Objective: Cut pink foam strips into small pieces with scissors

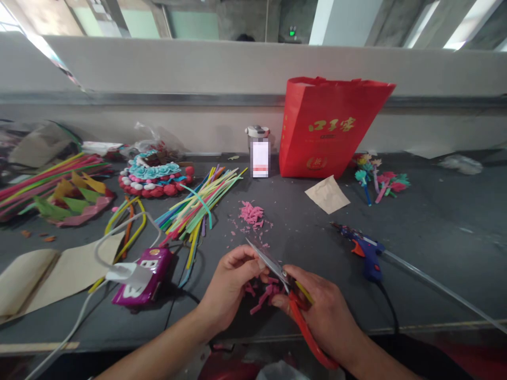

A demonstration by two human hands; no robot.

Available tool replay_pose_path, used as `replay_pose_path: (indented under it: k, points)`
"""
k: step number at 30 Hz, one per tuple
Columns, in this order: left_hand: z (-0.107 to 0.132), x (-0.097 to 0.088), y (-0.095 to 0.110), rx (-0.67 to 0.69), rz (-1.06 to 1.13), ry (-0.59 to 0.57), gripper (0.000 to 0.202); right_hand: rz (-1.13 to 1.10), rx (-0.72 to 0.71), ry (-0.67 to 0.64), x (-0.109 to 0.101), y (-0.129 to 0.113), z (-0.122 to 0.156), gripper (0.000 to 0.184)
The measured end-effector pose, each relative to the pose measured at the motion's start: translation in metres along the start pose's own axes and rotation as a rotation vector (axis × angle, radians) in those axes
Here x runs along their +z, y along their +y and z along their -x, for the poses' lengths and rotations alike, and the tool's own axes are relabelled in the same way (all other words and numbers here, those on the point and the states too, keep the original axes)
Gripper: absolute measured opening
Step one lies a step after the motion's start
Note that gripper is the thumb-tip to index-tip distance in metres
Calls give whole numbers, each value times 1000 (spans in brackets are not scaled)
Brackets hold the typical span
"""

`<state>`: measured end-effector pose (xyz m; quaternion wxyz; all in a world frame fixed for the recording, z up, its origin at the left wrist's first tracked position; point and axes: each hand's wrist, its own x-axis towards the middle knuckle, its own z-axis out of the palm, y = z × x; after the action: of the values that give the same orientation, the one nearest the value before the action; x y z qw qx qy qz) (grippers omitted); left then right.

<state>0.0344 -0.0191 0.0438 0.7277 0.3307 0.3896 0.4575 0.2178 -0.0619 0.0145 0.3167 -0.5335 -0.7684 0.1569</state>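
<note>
1. Bare forearms (174,338) come nearest, above a matte dark-grey tabletop (435,253); well beyond the fingers runs a pale partition (190,68), with grey concrete (253,18) behind.
2. One heap of small pink clippings (251,214) lies just beyond the left fingertips; several pink strips (271,290) sit between both hands.
3. Right of the fingers: one blue glue gun (372,256). Left: one purple power strip (161,266). Farther beyond: one upright red bag (336,126).
4. Right hand (322,301): fingers wrapped around one pair of red-handled steel scissors (271,263), blades slanting past the left fingertips.
5. Left hand (232,282): thumb and forefinger bent together beside the blades; whether they grip a strip, I cannot tell.
</note>
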Motion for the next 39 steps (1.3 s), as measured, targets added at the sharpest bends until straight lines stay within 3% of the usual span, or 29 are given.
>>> replay_pose_path:
  k: [4,16,29,39]
  points:
    - [0,0,1,5,16,-17,11,26,10,44,-2,0,-1,37]
    - [1,1,1,15,17,-23,8,32,18,-13,-2,-1,1,45]
    - [1,2,4,12,24,-37,10,10,6,7,-1,-3,1,29]
    - [1,0,4,0,5,-27,8,34,22,4,0,-5,-1,41]
